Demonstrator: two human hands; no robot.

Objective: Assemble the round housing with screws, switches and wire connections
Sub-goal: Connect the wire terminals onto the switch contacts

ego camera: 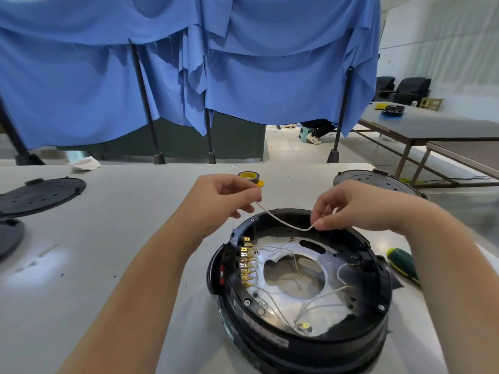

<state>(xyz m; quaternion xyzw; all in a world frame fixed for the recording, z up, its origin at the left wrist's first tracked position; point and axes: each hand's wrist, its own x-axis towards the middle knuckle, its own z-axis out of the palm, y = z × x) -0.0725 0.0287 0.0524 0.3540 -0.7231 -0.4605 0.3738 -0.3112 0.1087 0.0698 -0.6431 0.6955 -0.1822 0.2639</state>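
Round black plastic housing (302, 298) is sitting open on the white table (108, 238), close in front of you, and a row of gold-coloured metal terminals (247, 263) is showing on its left inner wall. Thin white wires (318, 295) are lying across the silver metal plate (332, 309) inside it. You are holding one thin white wire (283, 222) above the far rim of the housing: your left hand (226, 195) is pinching one end with curled fingers, and your right hand (359, 209) is pinching the wire further along between thumb and fingers (321, 225). The wire is hanging in a slack curve between both hands. A green and yellow screwdriver handle (402, 263) is lying just beside the housing on the right. A yellow tape roll (249, 177) is resting behind your left hand. Flat black round covers (40, 195) are lying well apart on the left.
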